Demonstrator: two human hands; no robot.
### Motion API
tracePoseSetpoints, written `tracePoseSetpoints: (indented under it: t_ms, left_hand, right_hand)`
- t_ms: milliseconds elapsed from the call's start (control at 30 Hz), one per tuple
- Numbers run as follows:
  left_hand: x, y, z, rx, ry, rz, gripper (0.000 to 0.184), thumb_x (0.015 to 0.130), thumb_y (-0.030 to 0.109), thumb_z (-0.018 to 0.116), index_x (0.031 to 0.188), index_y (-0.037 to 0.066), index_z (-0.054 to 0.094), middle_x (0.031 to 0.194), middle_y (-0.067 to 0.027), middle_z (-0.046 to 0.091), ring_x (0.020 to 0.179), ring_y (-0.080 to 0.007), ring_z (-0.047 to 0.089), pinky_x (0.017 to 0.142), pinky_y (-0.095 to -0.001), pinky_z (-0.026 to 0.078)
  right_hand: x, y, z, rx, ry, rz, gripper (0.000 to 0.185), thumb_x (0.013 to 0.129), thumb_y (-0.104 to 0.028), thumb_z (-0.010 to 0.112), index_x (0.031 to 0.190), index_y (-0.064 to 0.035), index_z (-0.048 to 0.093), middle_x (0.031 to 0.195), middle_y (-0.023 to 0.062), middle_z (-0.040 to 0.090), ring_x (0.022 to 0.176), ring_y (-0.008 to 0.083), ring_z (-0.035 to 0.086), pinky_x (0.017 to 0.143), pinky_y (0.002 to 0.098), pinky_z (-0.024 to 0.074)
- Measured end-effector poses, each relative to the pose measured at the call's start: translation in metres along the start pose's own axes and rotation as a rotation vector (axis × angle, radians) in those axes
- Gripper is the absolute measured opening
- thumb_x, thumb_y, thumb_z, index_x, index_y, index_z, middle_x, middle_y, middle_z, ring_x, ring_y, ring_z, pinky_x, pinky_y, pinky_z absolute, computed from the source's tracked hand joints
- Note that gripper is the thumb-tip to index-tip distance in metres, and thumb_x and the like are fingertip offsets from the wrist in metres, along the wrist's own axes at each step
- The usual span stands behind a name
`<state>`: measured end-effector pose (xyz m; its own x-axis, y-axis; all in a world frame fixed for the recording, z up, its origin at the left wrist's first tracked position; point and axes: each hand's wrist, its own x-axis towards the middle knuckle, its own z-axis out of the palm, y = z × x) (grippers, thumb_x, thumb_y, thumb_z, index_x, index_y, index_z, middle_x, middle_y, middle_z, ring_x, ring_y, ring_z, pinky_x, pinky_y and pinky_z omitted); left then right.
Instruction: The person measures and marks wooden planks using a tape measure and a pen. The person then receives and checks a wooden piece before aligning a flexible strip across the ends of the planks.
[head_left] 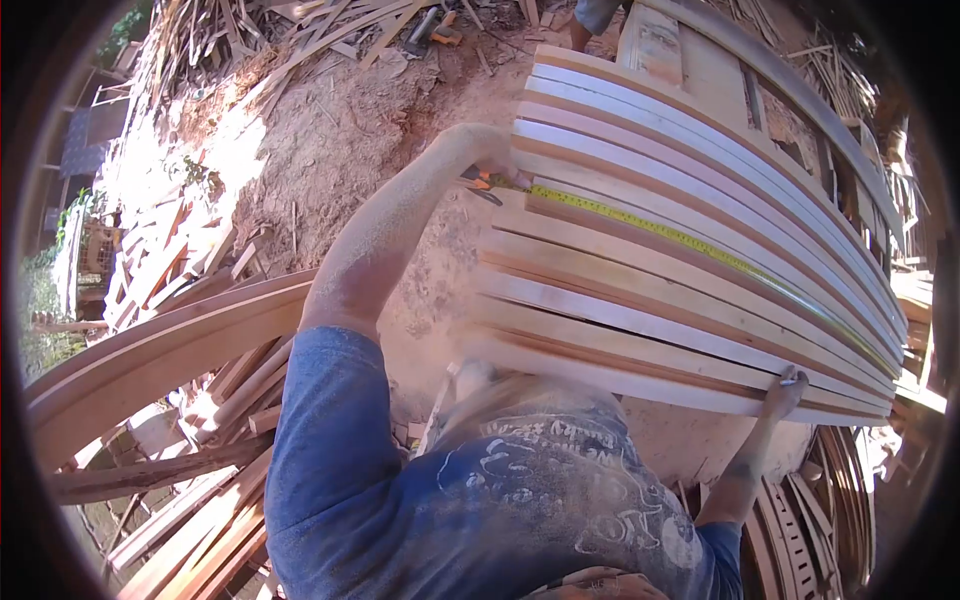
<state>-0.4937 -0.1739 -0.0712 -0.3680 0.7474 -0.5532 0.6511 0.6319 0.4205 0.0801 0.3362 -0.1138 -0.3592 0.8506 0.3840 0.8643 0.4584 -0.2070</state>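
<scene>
So right under my chin is my blue shirt [440, 510], pale print across the front and a good coat of dust on it. Down to my left there's a long curved beam [170, 350] over a messy stack of offcuts [200, 525]. My right hand [783, 395] is on the near edge of the boards, over toward their right end, fingers closed around a small white thing [789, 377] that's too tiny to make out. The boards [690, 270] themselves lie side by side in front of me, a mix of pale and brownish strips, looking bowed through this fisheye lens. The yellow measuring tape [645, 224] is stretched lengthwise over the middle of the bunch, running off toward the right ends. My left hand [493, 158] is reached out to the left ends, gripping at that end of the tape, with an orange and black piece [481, 182] right by the fingers, can't tell exactly what it is. Past that it's dusty reddish ground [370, 110], a couple of tools [432, 32] lying by more scrap wood, plus someone else's bare foot [580, 36] just beyond the far boards.
</scene>
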Motion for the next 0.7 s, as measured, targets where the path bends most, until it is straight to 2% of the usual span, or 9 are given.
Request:
tracePoseSetpoints:
  t_ms: [133,233,333,433,533,700]
  left_hand:
    - [-0.029,0.028,-0.017,-0.041,0.032,-0.059,0.072,0.065,0.069,0.071,0.104,0.009,0.071,0.088,-0.012,0.071,0.074,-0.0201,0.062,0.066,-0.0348,0.051]
    - [-0.038,0.035,-0.023,-0.125,0.022,-0.011,0.075,0.063,0.071,0.071,0.106,0.009,0.071,0.091,-0.0121,0.071,0.077,-0.0208,0.063,0.068,-0.0351,0.051]
    - [-0.04,0.044,-0.028,-0.047,-0.019,-0.121,0.077,0.062,0.072,0.072,0.104,0.007,0.071,0.089,-0.0117,0.07,0.077,-0.0208,0.063,0.068,-0.035,0.05]
    - [-0.041,0.041,-0.025,-0.202,0.027,0.027,0.084,0.06,0.075,0.071,0.1,0.001,0.071,0.085,-0.0111,0.069,0.076,-0.0212,0.063,0.065,-0.0351,0.049]
    - [-0.045,0.045,-0.029,-0.172,0.024,-0.008,0.088,0.06,0.076,0.071,0.093,-0.005,0.069,0.079,-0.0116,0.068,0.071,-0.0215,0.062,0.062,-0.0348,0.048]
    - [-0.043,0.049,-0.033,-0.028,-0.023,-0.127,0.085,0.061,0.077,0.07,0.081,-0.005,0.068,0.074,-0.0128,0.066,0.068,-0.0218,0.062,0.061,-0.0361,0.048]
  right_hand:
    - [-0.002,-0.004,-0.002,-0.004,0.011,-0.011,0.048,0.095,-0.042,0.052,0.121,-0.0016,0.05,0.111,0.025,0.061,0.103,0.0447,0.057,0.086,0.0505,0.0455]
    - [-0.003,-0.013,-0.008,0.005,0.006,0.007,0.047,0.095,-0.041,0.051,0.12,-0.0016,0.05,0.111,0.0248,0.061,0.103,0.0442,0.058,0.086,0.0506,0.0455]
    - [-0.004,-0.016,-0.009,-0.002,0.006,0.012,0.046,0.095,-0.041,0.049,0.119,-0.0028,0.05,0.111,0.0247,0.061,0.103,0.0432,0.058,0.085,0.0508,0.0453]
    - [-0.005,-0.02,-0.011,-0.023,0.005,0.037,0.045,0.095,-0.041,0.049,0.118,-0.0021,0.051,0.111,0.0246,0.061,0.103,0.0426,0.058,0.085,0.0501,0.0453]
    - [-0.004,-0.012,-0.007,-0.028,0.015,0.001,0.045,0.095,-0.04,0.05,0.118,-0.002,0.051,0.109,0.024,0.061,0.102,0.0419,0.058,0.085,0.0492,0.0454]
    - [-0.005,-0.009,-0.005,-0.06,0.059,-0.069,0.044,0.095,-0.04,0.052,0.119,-0.0026,0.051,0.108,0.0225,0.061,0.101,0.041,0.058,0.086,0.0484,0.0452]
